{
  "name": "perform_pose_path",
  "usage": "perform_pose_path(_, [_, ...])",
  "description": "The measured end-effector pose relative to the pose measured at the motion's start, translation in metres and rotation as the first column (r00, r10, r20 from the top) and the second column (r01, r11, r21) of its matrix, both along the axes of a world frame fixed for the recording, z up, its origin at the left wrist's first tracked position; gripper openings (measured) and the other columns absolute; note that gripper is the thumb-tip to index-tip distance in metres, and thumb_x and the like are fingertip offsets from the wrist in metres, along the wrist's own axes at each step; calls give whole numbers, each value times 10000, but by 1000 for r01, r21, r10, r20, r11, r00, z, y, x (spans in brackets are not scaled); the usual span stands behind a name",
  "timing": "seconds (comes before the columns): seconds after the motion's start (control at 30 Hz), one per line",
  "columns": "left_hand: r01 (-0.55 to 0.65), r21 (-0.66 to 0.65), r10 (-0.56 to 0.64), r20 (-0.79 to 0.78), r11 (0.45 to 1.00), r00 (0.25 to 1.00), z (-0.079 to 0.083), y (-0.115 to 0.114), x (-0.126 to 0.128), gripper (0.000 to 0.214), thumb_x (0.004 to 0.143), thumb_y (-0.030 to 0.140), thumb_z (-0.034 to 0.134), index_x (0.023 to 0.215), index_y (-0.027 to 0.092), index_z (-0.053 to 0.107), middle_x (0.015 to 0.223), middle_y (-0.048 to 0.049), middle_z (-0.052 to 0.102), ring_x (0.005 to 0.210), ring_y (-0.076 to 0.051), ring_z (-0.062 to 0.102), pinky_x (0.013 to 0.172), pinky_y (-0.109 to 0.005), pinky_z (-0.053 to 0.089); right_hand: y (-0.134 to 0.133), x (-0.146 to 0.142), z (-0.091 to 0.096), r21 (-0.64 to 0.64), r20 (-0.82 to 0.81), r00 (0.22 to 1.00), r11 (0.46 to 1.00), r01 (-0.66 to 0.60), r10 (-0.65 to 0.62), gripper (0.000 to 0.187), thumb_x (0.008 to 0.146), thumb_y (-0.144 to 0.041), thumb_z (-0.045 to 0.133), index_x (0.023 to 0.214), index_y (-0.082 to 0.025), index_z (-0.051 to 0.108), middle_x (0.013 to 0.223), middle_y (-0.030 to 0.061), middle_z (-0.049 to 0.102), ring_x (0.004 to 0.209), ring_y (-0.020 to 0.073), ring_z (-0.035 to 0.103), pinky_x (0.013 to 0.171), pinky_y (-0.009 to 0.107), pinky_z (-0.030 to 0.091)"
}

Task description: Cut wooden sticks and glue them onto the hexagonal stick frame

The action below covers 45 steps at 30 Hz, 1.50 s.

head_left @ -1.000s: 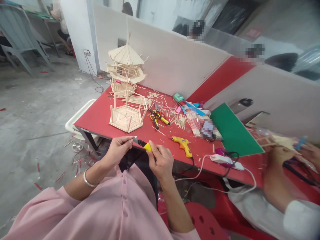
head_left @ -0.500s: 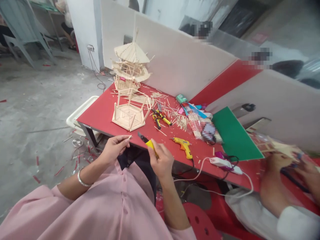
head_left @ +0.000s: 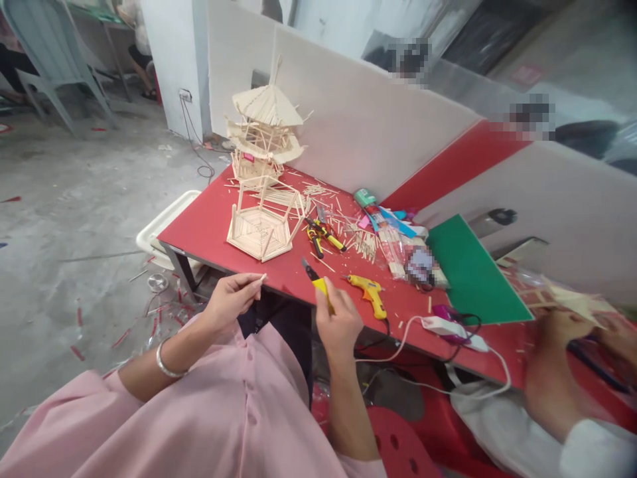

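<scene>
In front of the table edge, my left hand [head_left: 233, 300] pinches a short wooden stick [head_left: 263, 277] between thumb and fingers. My right hand [head_left: 339, 317] is wrapped round the yellow handle of a utility knife [head_left: 318, 282], its dark blade pointing up and left, apart from the stick. Beyond my hands stands a six-sided stick frame [head_left: 261, 232] with upright posts. Behind it rises a pagoda model [head_left: 269, 129] built of sticks. Pliers [head_left: 323, 236] with yellow and black handles lie to the frame's right. A yellow glue gun [head_left: 367, 292] rests near my right hand.
Loose sticks [head_left: 365, 244] are strewn over the red table [head_left: 199, 229]. A green board [head_left: 475, 272] lies on the right, near a white power strip [head_left: 455, 332] with trailing cords. At far right a co-worker's hands [head_left: 567, 328] handle pale pieces. A white partition [head_left: 358, 126] borders the back.
My right hand has moved the knife to the right, away from the stick in my left hand. The whole view has shifted slightly. The co-worker's hands have moved a little.
</scene>
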<state>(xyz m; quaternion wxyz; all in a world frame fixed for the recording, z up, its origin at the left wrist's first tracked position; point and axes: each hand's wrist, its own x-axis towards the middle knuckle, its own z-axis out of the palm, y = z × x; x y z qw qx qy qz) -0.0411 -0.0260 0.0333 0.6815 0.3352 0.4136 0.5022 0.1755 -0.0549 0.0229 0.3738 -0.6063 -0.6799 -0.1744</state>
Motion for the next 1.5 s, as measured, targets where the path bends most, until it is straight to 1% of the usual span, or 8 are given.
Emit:
perform_pose_path(0.13, [-26, -14, 27, 32, 1000, 999, 2, 2, 4, 443, 611, 434, 861, 893, 110, 752, 584, 24, 559, 390, -9, 336, 390, -181, 190, -10, -10, 8, -119, -49, 978, 971, -207, 203, 319, 976, -312, 537, 1224, -188, 694, 903, 82, 728, 788, 162, 667, 743, 261, 487])
perform_pose_path(0.2, [-15, -19, 15, 32, 1000, 999, 3, 2, 6, 427, 615, 421, 855, 886, 108, 753, 585, 21, 562, 387, -5, 330, 389, -179, 190, -15, -21, 10, -155, -27, 967, 955, -254, 253, 317, 974, -308, 540, 1221, -184, 696, 874, 75, 724, 767, 159, 658, 731, 261, 479])
perform_pose_path(0.37, [8, 0, -8, 14, 1000, 1000, 3, 2, 7, 358, 615, 408, 843, 749, 99, 721, 576, 14, 565, 381, -6, 343, 385, -178, 201, -18, -33, 10, -125, 27, 972, 966, -227, 232, 322, 986, -317, 521, 1205, -162, 699, 832, 72, 718, 728, 151, 647, 703, 258, 460])
perform_pose_path(0.6, [-1, 7, 1, -4, 1000, 1000, -1, 2, 7, 344, 621, 419, 834, 716, 111, 715, 576, 14, 565, 385, -12, 341, 388, -186, 204, -19, -29, 9, -140, 21, 975, 966, -218, 223, 327, 990, -325, 513, 1212, -166, 694, 842, 71, 716, 740, 152, 641, 711, 256, 452])
perform_pose_path(0.8, [-5, -17, 4, -17, 1000, 1000, -3, 1, 8, 395, 624, 428, 835, 851, 113, 767, 573, 19, 564, 395, -12, 316, 395, -188, 180, -21, -31, 6, -157, -2, 971, 959, -235, 238, 316, 983, -315, 524, 1204, -168, 695, 835, 62, 711, 736, 156, 630, 706, 265, 450])
perform_pose_path(1.03, [-28, -12, 28, -11, 1000, 1000, -1, 0, 8, 402, 600, 421, 846, 843, 112, 768, 582, 14, 574, 393, -13, 332, 399, -188, 193, -22, -29, 6, -141, -23, 973, 963, -229, 228, 317, 977, -306, 534, 1223, -181, 690, 833, 67, 708, 747, 162, 640, 711, 266, 465])
perform_pose_path(1.33, [-10, -4, 10, -74, 1000, 997, -5, 0, 7, 361, 616, 423, 821, 789, 112, 758, 570, 11, 563, 401, -23, 324, 411, -200, 181, -23, -30, 3, -159, -42, 971, 958, -237, 234, 329, 971, -296, 536, 1246, -185, 679, 850, 68, 712, 757, 162, 640, 714, 267, 467])
perform_pose_path(1.5, [-32, 58, 40, -152, 998, 988, -5, -2, 5, 297, 639, 403, 805, 668, 118, 727, 552, 9, 539, 444, -41, 350, 433, -205, 206, -23, -28, 0, -131, 4, 979, 970, -203, 206, 341, 962, -267, 537, 1270, -189, 662, 848, 67, 700, 768, 169, 630, 720, 289, 452])
